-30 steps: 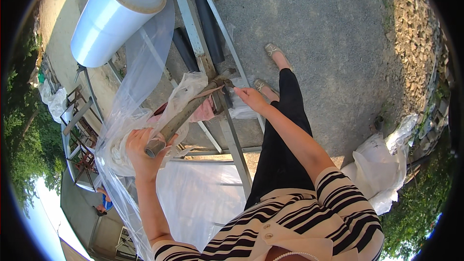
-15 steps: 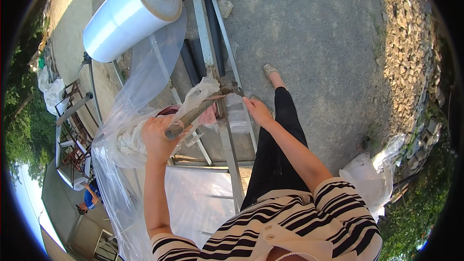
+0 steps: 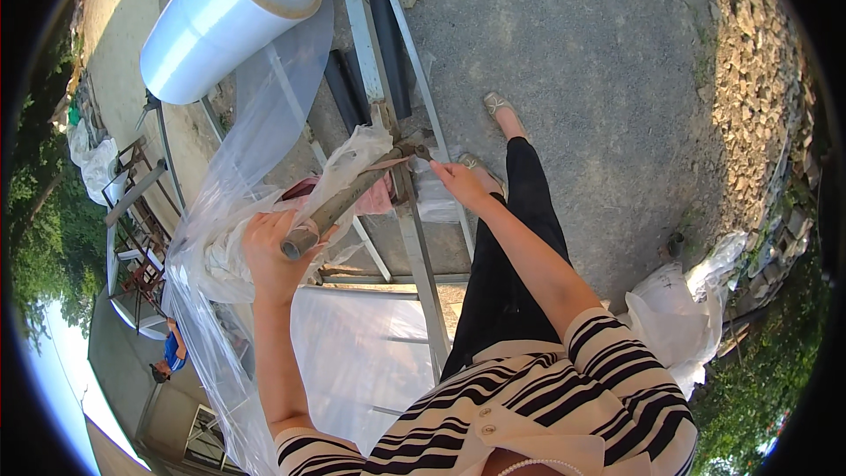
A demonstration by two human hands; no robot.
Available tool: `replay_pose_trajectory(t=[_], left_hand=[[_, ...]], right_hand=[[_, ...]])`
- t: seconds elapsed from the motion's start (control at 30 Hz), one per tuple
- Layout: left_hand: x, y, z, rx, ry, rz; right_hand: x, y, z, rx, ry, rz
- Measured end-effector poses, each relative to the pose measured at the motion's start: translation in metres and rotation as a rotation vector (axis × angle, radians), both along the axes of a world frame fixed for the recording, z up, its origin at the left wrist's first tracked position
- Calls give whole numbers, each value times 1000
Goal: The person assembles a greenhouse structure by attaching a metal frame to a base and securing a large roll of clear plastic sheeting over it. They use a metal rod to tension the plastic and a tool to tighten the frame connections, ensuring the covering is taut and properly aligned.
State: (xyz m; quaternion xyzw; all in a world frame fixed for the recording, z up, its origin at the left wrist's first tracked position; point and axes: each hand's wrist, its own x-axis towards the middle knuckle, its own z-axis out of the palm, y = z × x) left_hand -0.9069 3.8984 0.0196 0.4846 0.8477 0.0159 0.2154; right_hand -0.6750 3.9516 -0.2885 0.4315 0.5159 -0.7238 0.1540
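Observation:
My left hand [image 3: 271, 256] is wrapped round the near end of a grey metal pipe [image 3: 339, 204], its thumb showing on the pipe's right side. Crumpled clear plastic film [image 3: 231, 251] bunches beside this hand, and more lies over the pipe. At the pipe's far end, my right hand [image 3: 460, 183] is closed on a short dark metal handle [image 3: 426, 155], mostly hidden by the fingers. A pinkish strip and a pink cloth [image 3: 377, 197] lie by the pipe. Film runs down from a large white roll [image 3: 216, 31] on a rod.
A metal frame [image 3: 363, 35] carries the roll and pipe. Dark tubes [image 3: 345, 88] lie beneath it. White sacks [image 3: 674, 308] stand at the right, by a stony bank [image 3: 767, 88]. A person in blue [image 3: 175, 348] is at the far left, near rusty metal racks [image 3: 145, 273].
My left hand and the near pipe end have shifted slightly left in view. My right hand has moved a little up and left with the handle. The roll sits higher in view.

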Motion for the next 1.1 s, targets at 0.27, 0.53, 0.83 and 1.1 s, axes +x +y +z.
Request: replay_pose_trajectory(t=[0.27,0.53,0.83,1.1], left_hand=[[1,8,5,-35,11,-25],[2,8,2,0,28,-18],[0,6,0,39,42,-40],[2,5,3,-46,-10,24]], right_hand=[[-5,-2,7,-134,-37,-88],[-32,5,48,-1187,-180,-536],[-16,-5,31,-829,-45,-364],[-18,-29,27,-788,17,-501]])
